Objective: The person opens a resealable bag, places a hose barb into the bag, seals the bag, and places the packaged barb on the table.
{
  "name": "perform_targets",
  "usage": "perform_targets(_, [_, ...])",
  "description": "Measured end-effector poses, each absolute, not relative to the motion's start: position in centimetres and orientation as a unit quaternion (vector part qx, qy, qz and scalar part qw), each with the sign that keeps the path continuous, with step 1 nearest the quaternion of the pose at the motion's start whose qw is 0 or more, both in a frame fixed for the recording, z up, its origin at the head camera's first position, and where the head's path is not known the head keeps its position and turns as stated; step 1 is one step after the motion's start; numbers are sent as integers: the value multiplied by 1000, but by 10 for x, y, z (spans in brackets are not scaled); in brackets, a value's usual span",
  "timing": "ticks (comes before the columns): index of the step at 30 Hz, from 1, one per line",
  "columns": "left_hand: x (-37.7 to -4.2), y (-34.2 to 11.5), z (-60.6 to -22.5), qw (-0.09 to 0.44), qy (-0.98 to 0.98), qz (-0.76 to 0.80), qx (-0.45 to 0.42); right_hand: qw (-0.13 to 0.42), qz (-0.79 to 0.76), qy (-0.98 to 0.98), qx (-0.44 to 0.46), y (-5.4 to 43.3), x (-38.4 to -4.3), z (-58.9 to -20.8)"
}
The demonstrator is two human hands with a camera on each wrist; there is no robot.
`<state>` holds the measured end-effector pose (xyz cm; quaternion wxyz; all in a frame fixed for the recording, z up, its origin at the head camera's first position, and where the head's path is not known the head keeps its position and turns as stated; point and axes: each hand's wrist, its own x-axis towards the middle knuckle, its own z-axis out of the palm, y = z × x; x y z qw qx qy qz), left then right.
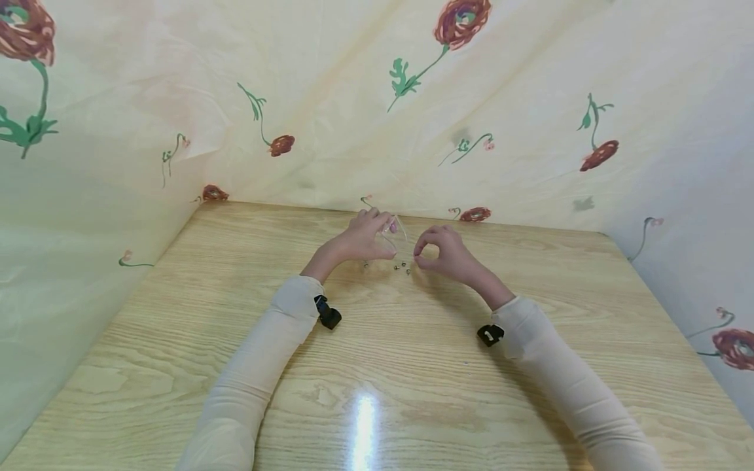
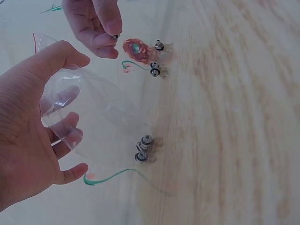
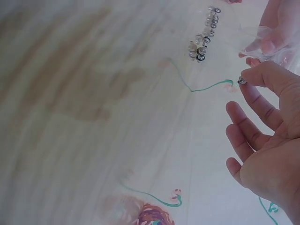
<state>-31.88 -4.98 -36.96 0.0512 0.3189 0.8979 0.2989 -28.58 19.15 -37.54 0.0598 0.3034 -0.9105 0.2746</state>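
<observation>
A clear plastic bag [image 2: 112, 105] hangs from my left hand [image 1: 362, 237], which grips it near its mouth with thumb and fingers spread apart. My right hand [image 1: 448, 256] is just right of the bag, pinching a small metal fitting [image 2: 116, 36] with a dark ring between thumb and index finger. In the right wrist view the other fingers of that hand are loosely bent and apart. Several similar small metal fittings [image 1: 403, 265] stand on the table below the hands. Some of these fittings [image 2: 145, 147] overlap the bag's lower end in the left wrist view.
The wood-grain table [image 1: 383, 340] ends at a flower-printed cloth [image 1: 347, 98] close behind both hands. Its glossy top reflects a bright light near the front. Black wrist straps [image 1: 327, 313] sit on the pale sleeves.
</observation>
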Motion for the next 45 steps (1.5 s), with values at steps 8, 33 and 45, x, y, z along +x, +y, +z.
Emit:
perform_targets(8, [-317,-49,-369,55,903,290,313,70,296,-901,308,190,-288,-376])
perform_targets(33, [-318,-49,-369,57,904,287,312,91,368,-872,310,181,-297,-357])
perform_targets(45, [-317,-49,-368,61,903,287,313,121,389,-857,317,178,-298,-344])
